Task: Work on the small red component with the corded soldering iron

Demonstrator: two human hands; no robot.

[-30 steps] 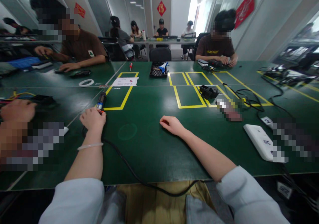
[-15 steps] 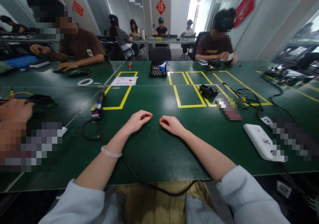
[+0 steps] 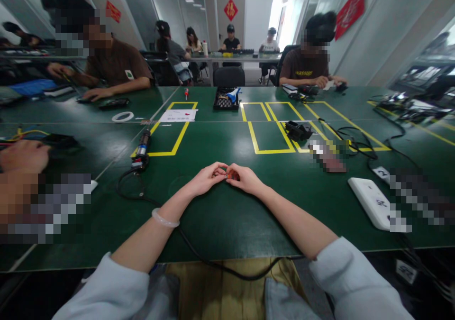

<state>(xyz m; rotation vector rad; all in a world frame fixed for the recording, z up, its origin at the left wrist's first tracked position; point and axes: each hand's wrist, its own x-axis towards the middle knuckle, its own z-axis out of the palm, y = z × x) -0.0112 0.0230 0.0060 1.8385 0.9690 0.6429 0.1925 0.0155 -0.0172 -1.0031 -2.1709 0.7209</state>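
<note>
A small orange part [image 3: 232, 174] shows between my two hands, low over the green table; its exact kind is too small to make out. My right hand [image 3: 247, 178] has its fingers curled round the part. From the other side, the thumb and fingers of my left hand [image 3: 209, 178] pinch at its left end, where a greyish tip shows. The fingertips of both hands meet there and partly hide it.
Left of my hands lies an electric screwdriver [image 3: 142, 149] with its black cable. Ahead are a black tray [image 3: 226, 99], a paper sheet [image 3: 178, 115] and a black device [image 3: 298, 130]. A white power strip [image 3: 373, 203] lies right. A neighbour's hand [image 3: 26, 156] rests far left.
My left hand has moved right and closed the gap to my right hand. The orange part, earlier at my left fingertips, now shows at my right fingers too.
</note>
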